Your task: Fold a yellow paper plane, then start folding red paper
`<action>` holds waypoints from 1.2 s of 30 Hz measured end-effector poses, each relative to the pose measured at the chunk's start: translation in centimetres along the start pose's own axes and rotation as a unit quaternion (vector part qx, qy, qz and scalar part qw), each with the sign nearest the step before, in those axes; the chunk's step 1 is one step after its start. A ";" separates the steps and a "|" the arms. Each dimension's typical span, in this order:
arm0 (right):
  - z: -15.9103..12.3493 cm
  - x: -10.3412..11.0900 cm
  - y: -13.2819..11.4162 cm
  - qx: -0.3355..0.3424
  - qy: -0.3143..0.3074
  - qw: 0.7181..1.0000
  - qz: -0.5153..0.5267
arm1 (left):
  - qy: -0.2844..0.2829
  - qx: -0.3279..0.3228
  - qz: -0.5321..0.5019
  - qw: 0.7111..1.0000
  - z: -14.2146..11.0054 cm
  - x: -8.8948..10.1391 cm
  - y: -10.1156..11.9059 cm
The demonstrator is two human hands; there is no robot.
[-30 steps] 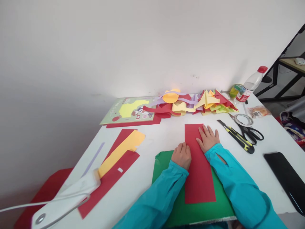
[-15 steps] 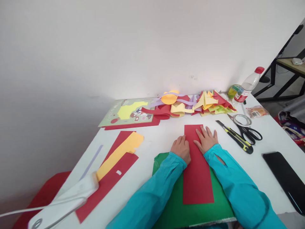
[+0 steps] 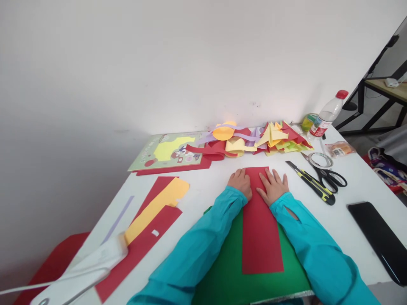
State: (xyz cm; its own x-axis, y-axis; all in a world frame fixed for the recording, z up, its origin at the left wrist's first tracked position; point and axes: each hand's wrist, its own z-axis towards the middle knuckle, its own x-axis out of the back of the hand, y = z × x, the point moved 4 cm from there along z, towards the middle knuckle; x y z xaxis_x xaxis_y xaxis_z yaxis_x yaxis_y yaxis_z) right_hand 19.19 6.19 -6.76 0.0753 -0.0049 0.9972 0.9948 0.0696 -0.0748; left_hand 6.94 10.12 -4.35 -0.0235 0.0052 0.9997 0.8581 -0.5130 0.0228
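Note:
A long red paper strip (image 3: 261,237) lies lengthwise in front of me, its near part over a green sheet (image 3: 222,271). My left hand (image 3: 241,184) is closed, its curled fingers at the strip's upper left edge. Spread flat, my right hand (image 3: 274,186) rests on the upper right part of the strip, fingers pointing away from me. Just right of that hand lie a yellow-and-black utility knife (image 3: 311,183) and black scissors (image 3: 327,176), partly beside a roll of tape (image 3: 321,160).
Red and orange paper pieces (image 3: 159,212) and a white power strip (image 3: 85,267) with a cord lie left. A picture book (image 3: 149,154) and folded paper crafts (image 3: 270,137) stand along the wall. A bottle (image 3: 327,114) and black phone (image 3: 378,239) are right.
My left hand has slid away from me along the strip's left edge, up to its far corner. The right hand stays spread on the paper. The view has shifted slightly.

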 end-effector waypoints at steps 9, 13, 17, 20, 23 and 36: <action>0.0 0.1 -0.1 -0.005 -0.003 1.000 -0.003 | 0.013 0.002 -0.008 1.000 0.2 -0.6 -0.3; 0.0 0.1 -0.1 -0.006 -0.007 1.000 -0.007 | 0.017 0.001 -0.013 1.000 -0.1 -0.8 -0.2; 0.0 0.2 0.0 -0.007 -0.010 1.000 -0.007 | 0.019 -0.005 -0.016 1.000 -0.1 -0.9 -0.4; 0.0 0.2 0.0 -0.009 -0.009 1.000 -0.005 | 0.018 -0.015 -0.018 1.000 0.0 -0.8 -0.7; 0.0 0.2 0.0 -0.010 -0.008 1.000 -0.001 | 0.018 -0.022 -0.020 0.999 0.0 -0.6 -0.8; -0.1 0.4 0.0 -0.010 -0.011 1.000 0.010 | 0.039 -0.045 -0.024 0.998 -0.2 -0.4 -1.0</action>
State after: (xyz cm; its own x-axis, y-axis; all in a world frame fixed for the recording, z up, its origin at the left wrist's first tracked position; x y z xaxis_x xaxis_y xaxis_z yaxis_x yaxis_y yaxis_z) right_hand 19.21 6.13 -6.35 0.0948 0.0179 0.9953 0.9941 0.0505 -0.0956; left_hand 5.96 10.44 -4.79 -0.1056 -0.0337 0.9938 0.8052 -0.5894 0.0656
